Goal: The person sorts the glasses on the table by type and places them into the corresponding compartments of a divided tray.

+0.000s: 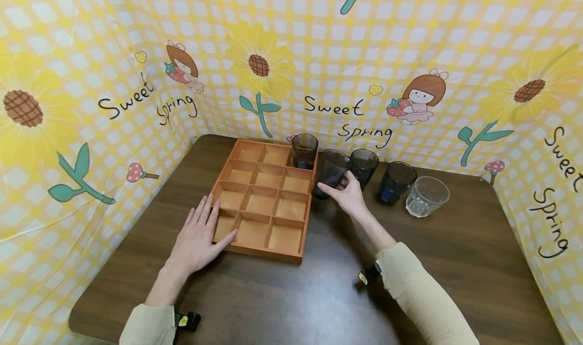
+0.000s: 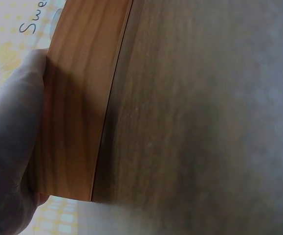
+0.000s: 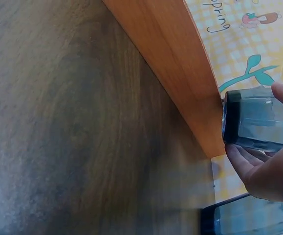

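A wooden divided box (image 1: 257,229) lies on the dark table. My left hand (image 1: 195,236) rests on its near left corner, fingers along the left side and thumb over the front edge; the left wrist view shows that hand against the wooden side (image 2: 77,98). With my right hand (image 1: 349,197) I grip a dark tinted glass (image 1: 331,169), slightly tilted, just right of the box. In the right wrist view, thumb and fingers hold this glass (image 3: 253,117) from both sides. Another dark glass (image 1: 304,148) stands in the box's far right compartment.
To the right of the held glass stand two more dark glasses, one behind it (image 1: 367,162) and one further right (image 1: 397,183). A clear glass (image 1: 427,197) ends the row. A patterned yellow cloth (image 1: 291,82) hangs round the table (image 1: 255,294).
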A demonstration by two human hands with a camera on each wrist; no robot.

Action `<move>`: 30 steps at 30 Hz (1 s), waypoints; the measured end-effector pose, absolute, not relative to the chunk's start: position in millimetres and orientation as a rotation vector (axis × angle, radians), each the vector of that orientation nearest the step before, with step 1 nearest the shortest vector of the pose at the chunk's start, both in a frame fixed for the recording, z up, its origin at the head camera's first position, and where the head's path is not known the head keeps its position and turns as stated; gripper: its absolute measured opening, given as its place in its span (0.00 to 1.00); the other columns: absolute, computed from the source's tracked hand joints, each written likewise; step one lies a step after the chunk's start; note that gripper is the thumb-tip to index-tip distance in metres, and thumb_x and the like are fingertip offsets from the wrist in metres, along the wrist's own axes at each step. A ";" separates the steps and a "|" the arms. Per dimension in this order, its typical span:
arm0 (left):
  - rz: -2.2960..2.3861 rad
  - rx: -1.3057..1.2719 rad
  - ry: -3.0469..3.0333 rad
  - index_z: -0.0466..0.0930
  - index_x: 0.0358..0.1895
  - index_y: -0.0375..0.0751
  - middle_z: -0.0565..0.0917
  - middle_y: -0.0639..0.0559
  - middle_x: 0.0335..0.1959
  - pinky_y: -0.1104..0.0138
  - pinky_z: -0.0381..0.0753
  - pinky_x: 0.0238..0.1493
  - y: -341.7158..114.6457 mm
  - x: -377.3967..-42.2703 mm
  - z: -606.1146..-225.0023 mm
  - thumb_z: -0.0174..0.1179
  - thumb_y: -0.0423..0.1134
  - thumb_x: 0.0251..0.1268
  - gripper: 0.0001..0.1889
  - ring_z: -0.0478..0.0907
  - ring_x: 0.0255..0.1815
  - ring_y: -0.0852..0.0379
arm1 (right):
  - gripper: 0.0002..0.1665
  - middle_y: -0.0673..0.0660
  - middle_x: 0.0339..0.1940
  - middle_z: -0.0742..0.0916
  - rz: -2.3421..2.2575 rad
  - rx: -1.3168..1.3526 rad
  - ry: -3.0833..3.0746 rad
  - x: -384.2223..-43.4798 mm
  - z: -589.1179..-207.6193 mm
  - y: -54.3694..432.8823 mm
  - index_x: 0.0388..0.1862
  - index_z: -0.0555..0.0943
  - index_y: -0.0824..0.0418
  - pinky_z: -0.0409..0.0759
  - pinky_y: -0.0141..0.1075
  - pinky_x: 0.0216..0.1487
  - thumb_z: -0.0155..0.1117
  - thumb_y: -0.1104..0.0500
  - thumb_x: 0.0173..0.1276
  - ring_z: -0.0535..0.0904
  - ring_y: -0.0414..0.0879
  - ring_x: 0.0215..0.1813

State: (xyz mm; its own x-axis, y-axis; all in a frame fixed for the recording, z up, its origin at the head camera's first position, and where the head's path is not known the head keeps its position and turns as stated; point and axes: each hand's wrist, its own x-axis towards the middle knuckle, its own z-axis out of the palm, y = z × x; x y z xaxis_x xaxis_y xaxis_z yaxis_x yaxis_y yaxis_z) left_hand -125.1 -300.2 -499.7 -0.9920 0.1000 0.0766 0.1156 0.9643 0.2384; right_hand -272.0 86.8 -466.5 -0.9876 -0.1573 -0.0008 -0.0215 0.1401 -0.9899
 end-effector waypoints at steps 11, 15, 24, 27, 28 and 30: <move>-0.381 -0.174 -3.052 0.45 0.91 0.34 0.43 0.33 0.93 0.33 0.48 0.90 -299.1 -126.6 -500.5 0.54 0.70 0.80 0.55 0.42 0.95 0.33 | 0.40 0.72 0.72 0.85 -2.039 -0.212 2.251 -277.0 -456.8 72.5 0.78 0.70 0.68 0.86 0.28 0.59 0.77 0.64 0.72 0.84 0.64 0.73; -0.385 -0.169 -3.053 0.44 0.91 0.34 0.43 0.33 0.93 0.33 0.48 0.90 -300.5 -126.3 -500.0 0.54 0.71 0.80 0.55 0.42 0.95 0.33 | 0.41 0.72 0.72 0.85 -2.041 -0.213 2.241 -279.0 -454.6 65.0 0.78 0.69 0.67 0.87 0.31 0.61 0.78 0.64 0.71 0.84 0.64 0.73; -0.378 -0.170 -3.048 0.45 0.91 0.34 0.44 0.33 0.93 0.33 0.48 0.90 -300.9 -126.8 -500.3 0.54 0.70 0.80 0.55 0.42 0.95 0.33 | 0.42 0.71 0.70 0.86 -2.057 -0.205 2.237 -283.3 -456.7 49.8 0.77 0.71 0.66 0.85 0.26 0.55 0.80 0.66 0.68 0.86 0.61 0.70; -0.382 -0.168 -3.047 0.45 0.91 0.34 0.44 0.33 0.93 0.33 0.48 0.90 -300.7 -126.6 -500.6 0.55 0.70 0.80 0.55 0.42 0.95 0.33 | 0.44 0.71 0.69 0.86 -2.065 -0.218 2.243 -284.4 -457.6 44.8 0.78 0.70 0.67 0.84 0.24 0.54 0.80 0.67 0.67 0.87 0.60 0.68; -0.380 -0.169 -3.046 0.45 0.91 0.34 0.44 0.33 0.93 0.33 0.48 0.90 -300.5 -126.5 -500.7 0.55 0.70 0.80 0.55 0.42 0.95 0.33 | 0.44 0.71 0.68 0.86 -2.067 -0.221 2.246 -285.0 -458.3 43.4 0.78 0.70 0.67 0.84 0.24 0.54 0.80 0.67 0.67 0.87 0.60 0.68; -0.376 -0.170 -3.049 0.45 0.91 0.34 0.43 0.33 0.93 0.34 0.48 0.90 -300.2 -126.4 -501.2 0.54 0.70 0.80 0.55 0.42 0.95 0.33 | 0.45 0.71 0.68 0.86 -2.077 -0.232 2.250 -286.2 -459.9 40.8 0.78 0.69 0.68 0.84 0.25 0.55 0.80 0.67 0.67 0.87 0.60 0.67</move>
State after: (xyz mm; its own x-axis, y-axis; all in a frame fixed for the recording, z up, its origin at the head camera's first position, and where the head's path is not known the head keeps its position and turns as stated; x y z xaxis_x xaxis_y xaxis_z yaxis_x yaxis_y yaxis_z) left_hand -126.4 -300.2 -501.2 -0.9918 0.1016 0.0775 0.1174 0.9640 0.2386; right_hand -286.2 40.8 -459.9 -0.9861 -0.1582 0.0507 -0.0632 0.0747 -0.9952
